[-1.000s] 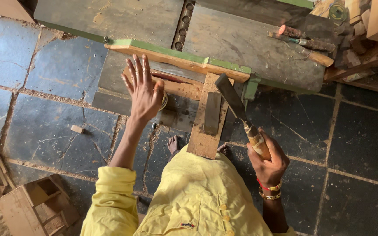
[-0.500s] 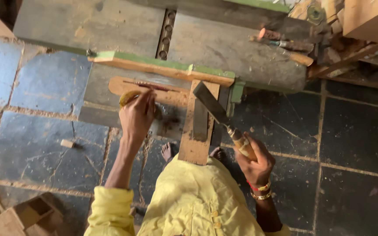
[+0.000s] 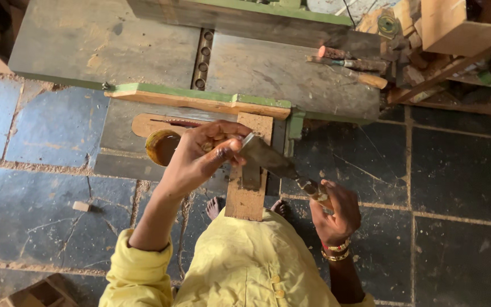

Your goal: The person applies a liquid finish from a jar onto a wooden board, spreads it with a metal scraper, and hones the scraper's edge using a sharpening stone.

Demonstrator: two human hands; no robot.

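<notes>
My right hand [image 3: 336, 211] grips the wooden handle of a wide flat chisel [image 3: 268, 159], whose blade points up and to the left. My left hand [image 3: 203, 156] is raised to the blade's tip, fingers pinched on its end. Under the blade lies a short wooden plank [image 3: 249, 196] with a dark stone on it, reaching toward my feet. A round bowl of brown liquid [image 3: 160, 146] sits just left of my left hand. I wear a yellow shirt and bangles on the right wrist.
A green-edged wooden board [image 3: 200, 99] lies across a grey machine table [image 3: 279, 71]. Other chisels with wooden handles [image 3: 348, 62] rest at the table's right end. A wooden box [image 3: 461, 25] stands top right, a small wood block [image 3: 80, 206] on the stone floor left.
My left hand went from open over the bench, down to the bowl, then right onto the chisel's tip. The chisel tilted lower and left. The camera moved closer.
</notes>
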